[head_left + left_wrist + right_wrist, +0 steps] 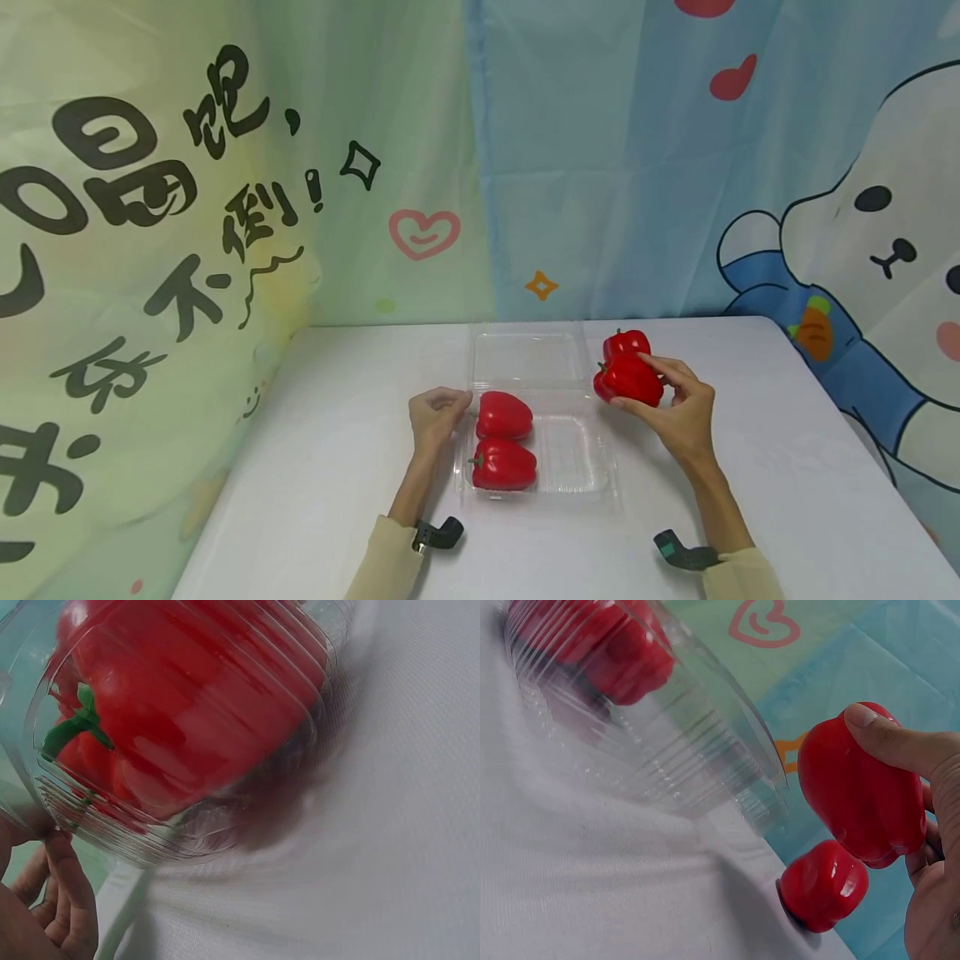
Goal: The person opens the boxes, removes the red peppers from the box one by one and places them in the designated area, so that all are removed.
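Note:
My right hand [684,407] grips a red bell pepper [632,379] between thumb and fingers, above the table at the right of a clear plastic clamshell box [573,454]. In the right wrist view the held pepper [862,787] hangs clear of the table. Behind it, another red pepper [626,341] rests on the table. Two red peppers, one at the back [504,415] and one at the front [504,464], lie in the left half of the box. My left hand [437,421] pinches the box's left rim, thumb against fingers, as the left wrist view shows.
The box's transparent lid [528,357] lies folded back behind its base. A white cloth covers the table [352,467]. A printed curtain [405,100] hangs right behind the table's far edge and along its left side.

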A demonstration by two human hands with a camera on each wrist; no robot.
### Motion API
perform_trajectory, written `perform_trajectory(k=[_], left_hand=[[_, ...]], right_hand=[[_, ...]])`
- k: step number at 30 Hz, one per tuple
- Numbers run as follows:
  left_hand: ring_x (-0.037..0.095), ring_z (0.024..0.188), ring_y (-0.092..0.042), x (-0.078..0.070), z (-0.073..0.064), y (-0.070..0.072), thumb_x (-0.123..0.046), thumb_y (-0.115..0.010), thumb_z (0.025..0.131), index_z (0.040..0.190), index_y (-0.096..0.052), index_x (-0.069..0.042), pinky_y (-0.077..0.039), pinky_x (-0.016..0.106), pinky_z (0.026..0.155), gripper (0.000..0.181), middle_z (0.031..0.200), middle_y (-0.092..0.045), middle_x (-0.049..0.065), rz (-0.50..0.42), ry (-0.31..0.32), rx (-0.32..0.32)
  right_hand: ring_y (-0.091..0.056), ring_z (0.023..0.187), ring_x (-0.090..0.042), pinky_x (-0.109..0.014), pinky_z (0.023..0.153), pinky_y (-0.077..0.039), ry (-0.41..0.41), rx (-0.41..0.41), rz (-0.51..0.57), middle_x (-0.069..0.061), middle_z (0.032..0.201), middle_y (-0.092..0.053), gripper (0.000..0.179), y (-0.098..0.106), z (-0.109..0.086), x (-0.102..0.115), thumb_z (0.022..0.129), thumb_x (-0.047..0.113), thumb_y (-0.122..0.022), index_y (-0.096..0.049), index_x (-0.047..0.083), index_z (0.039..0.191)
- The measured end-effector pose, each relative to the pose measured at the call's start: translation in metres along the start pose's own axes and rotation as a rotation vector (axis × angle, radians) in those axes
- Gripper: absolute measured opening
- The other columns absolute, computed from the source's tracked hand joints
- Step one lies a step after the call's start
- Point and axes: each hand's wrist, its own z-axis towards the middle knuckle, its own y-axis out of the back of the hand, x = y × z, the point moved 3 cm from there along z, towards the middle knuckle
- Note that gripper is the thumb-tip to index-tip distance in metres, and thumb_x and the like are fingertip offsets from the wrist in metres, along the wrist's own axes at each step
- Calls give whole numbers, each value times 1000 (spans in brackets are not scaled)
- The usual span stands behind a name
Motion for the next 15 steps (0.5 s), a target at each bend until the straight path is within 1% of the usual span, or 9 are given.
perform_trajectory(k=[3,8,15], left_hand=[[12,67,-67,0,0,0,-13,-82,92,88,-80,4,-54,24,64,17,81,-80,19,-1,-3,0],[11,66,-66,0,1,-1,-13,-82,91,88,-80,4,-54,24,63,17,80,-80,18,1,-5,-2],[13,65,-65,1,0,0,-13,-82,93,89,-81,4,-53,25,62,17,80,-79,20,-17,1,-1]], right_hand=[[-61,124,-6,-6,99,-50,-7,-19,-11,-13,138,-71,71,2,0,-2,76,-3,-95,-74,11,141],[-61,121,-5,-6,98,-50,-9,-47,-18,-14,138,-72,72,3,0,-7,74,-4,-96,-74,8,141],[-60,120,-2,-6,96,-50,-6,-66,-40,-17,139,-72,73,7,3,-8,74,-5,-95,-74,12,141]])
